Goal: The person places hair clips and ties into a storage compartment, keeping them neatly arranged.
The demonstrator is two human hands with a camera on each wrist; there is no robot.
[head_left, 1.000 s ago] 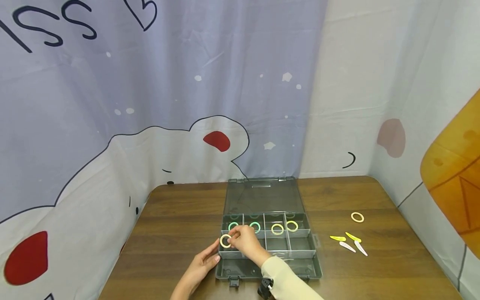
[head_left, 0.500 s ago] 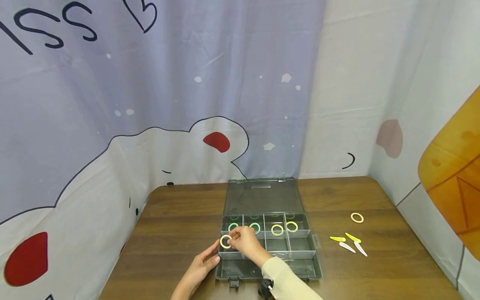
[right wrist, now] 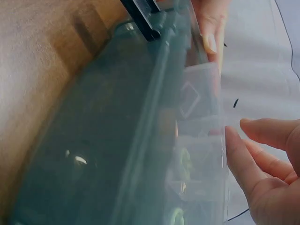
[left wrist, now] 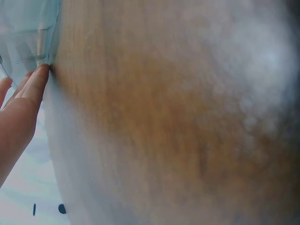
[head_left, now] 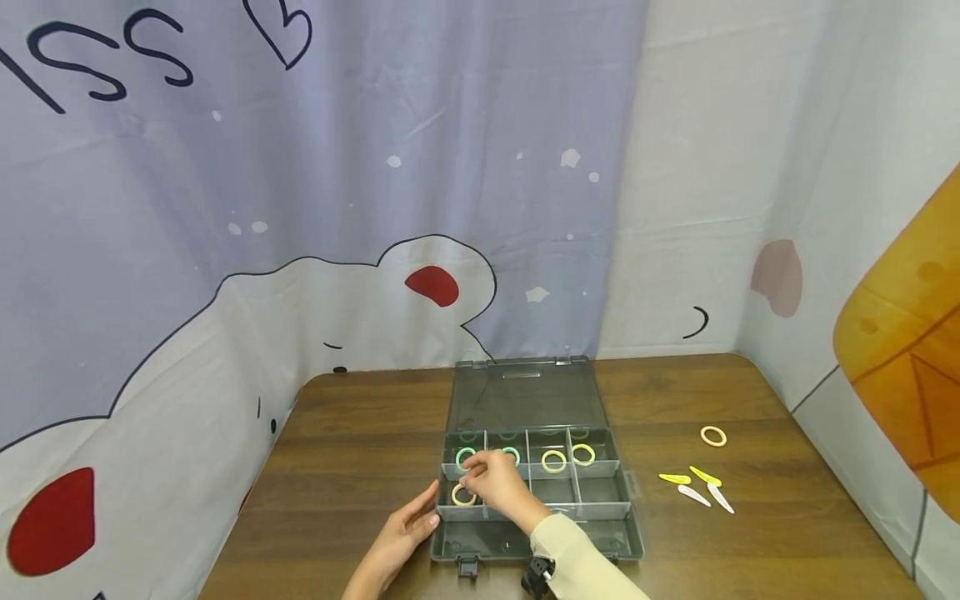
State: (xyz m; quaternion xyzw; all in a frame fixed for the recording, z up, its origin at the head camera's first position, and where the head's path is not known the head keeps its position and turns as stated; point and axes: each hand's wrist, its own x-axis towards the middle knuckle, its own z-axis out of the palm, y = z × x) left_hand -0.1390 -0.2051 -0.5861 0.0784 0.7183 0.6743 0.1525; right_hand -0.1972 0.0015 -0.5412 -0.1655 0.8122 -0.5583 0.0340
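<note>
Cream ring (head_left: pixel 454 497): in the box's (head_left: pixel 495 540) middle-row left compartment; placing step seemingly finished. Right hand (head_left: pixel 501 482): just above, fingers parted, gripping nothing. Left hand (head_left: pixel 403 537): fingers extended against box edge. Next move, likely: fetch second ring (head_left: pixel 702 433), tabletop (head_left: pixel 345 450).

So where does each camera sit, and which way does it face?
Head: on the head, facing forward and down at the case; left hand, right hand and a sleeve show.
Left wrist: on that wrist, facing mostly blurred tabletop and the case's edge; left hand shows.
Right wrist: on that wrist, facing the case; right hand and part of the left show.
Shared: head and right wrist both show both hands.
</note>
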